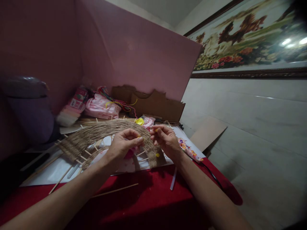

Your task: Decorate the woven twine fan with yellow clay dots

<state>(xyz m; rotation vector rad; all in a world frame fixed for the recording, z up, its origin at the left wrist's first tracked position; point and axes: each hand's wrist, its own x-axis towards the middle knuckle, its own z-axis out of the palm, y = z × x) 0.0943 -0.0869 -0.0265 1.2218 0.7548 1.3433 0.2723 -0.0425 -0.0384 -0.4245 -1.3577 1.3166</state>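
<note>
My left hand (123, 143) is closed in a pinch, with a small yellow piece (139, 136) showing at its fingertips. To its right, my right hand (168, 140) pinches another small yellow piece (156, 130); the exact kind of either piece is too small to make out. Both hands are held above an arch of brown twine (96, 131) woven over thin wooden sticks. On the arch's right end lies a yellow oval piece (157, 155). Something bright pink (130, 153) shows partly behind my left hand.
A red cloth (153, 198) covers the table, with white sheeting under the arch. A loose stick (115, 190) and a translucent glue stick (173, 179) lie in front. At right is a flower-patterned tool (189, 150) with a black cord. Pink bags (103, 106) and torn cardboard (155, 103) stand behind.
</note>
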